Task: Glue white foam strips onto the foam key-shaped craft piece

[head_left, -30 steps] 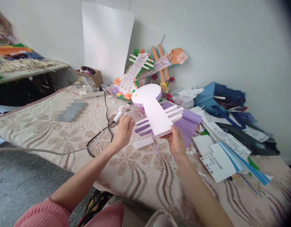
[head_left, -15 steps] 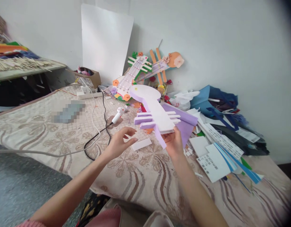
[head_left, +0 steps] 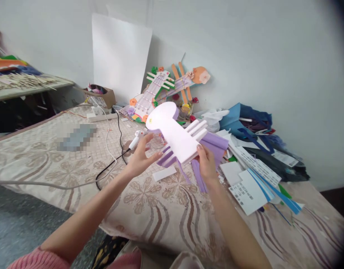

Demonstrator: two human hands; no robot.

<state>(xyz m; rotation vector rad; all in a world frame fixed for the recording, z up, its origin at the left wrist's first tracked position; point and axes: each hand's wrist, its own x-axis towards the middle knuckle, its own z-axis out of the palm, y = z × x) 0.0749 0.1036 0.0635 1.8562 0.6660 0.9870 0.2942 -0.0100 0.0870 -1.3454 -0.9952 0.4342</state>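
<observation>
My right hand [head_left: 206, 163] grips the lower end of a white and purple foam instrument model [head_left: 174, 135], held tilted above the bed. Purple strips hang from its lower end. My left hand [head_left: 141, 157] is open, fingers spread, its fingertips close to the model's purple side pegs; contact is unclear. A white glue gun [head_left: 135, 139] with a black cord lies on the bedspread just behind my left hand. A small white foam strip [head_left: 164, 173] lies below the model.
A patterned bedspread [head_left: 77, 164] covers the bed. Finished flower-decorated models [head_left: 160, 87] and a white board [head_left: 120, 58] lean on the wall. Foam sheets, papers and blue fabric [head_left: 253, 164] pile at right. A power strip [head_left: 100, 116], cardboard box and a side table stand at left.
My left hand let go of the glue gun, left it on the bed and rose open toward the model. My right hand turned the model and tilted it.
</observation>
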